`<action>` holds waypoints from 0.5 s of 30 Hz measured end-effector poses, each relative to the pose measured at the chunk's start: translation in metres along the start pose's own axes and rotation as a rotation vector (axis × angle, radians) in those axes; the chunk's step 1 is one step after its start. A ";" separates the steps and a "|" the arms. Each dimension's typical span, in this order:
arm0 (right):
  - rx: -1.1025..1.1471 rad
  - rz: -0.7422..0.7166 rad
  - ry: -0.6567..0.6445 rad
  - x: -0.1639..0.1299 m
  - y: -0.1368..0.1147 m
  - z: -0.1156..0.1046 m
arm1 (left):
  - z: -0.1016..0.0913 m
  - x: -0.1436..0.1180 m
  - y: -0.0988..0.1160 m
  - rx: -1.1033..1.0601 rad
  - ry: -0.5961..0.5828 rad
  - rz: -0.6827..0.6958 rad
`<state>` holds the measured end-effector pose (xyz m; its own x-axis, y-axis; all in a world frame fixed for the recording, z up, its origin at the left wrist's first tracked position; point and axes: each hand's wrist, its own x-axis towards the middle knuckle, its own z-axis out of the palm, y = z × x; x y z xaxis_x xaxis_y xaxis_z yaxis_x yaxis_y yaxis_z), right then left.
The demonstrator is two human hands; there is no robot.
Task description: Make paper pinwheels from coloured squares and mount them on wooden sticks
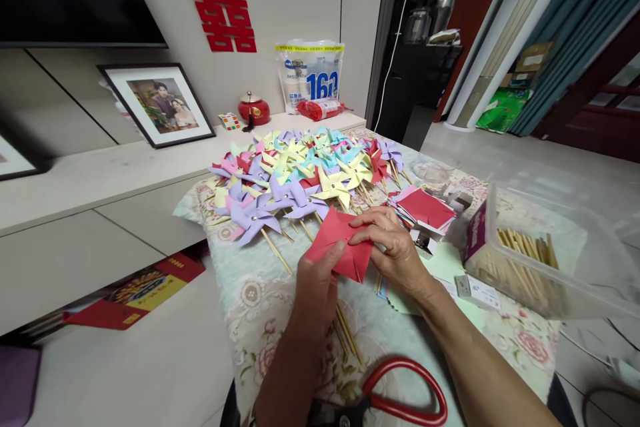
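Observation:
Between my two hands is a red paper square [333, 233] with slits cut in from its corners. My left hand [320, 277] grips its lower left side, thumb on top. My right hand [390, 243] pinches the paper near its upper right edge, fingertips close to the middle. Just beyond lie many finished paper pinwheels [295, 197] on wooden sticks, in purple, yellow, blue, pink and red. Beneath my hands, several bare sticks [349, 330] rest on the flowered tablecloth [250, 320]. To the right sits a stack of cut paper squares [427, 207], red on top.
Red-handled scissors [405, 390] lie at the near edge. At right stand a clear plastic bin [520, 267] of wooden sticks and a small white box [477, 290]. Behind the table, a cabinet top [100, 177] bears a framed photo [160, 103], a red jar [254, 110] and a bag [310, 77].

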<state>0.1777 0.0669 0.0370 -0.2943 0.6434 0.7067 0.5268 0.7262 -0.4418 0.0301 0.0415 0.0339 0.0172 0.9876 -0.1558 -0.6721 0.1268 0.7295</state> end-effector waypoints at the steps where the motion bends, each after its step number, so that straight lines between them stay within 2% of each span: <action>1: -0.013 -0.010 -0.017 0.000 0.000 0.000 | -0.001 0.001 -0.001 0.009 0.034 0.002; 10: -0.052 0.025 -0.272 -0.002 -0.009 -0.006 | -0.006 0.007 -0.006 0.048 0.275 0.065; 15: -0.043 0.041 -0.328 -0.001 -0.012 -0.009 | -0.006 0.007 -0.005 0.061 0.346 0.073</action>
<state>0.1789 0.0556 0.0465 -0.5095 0.7208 0.4699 0.5750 0.6915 -0.4373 0.0293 0.0469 0.0257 -0.2875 0.9061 -0.3104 -0.6165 0.0729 0.7840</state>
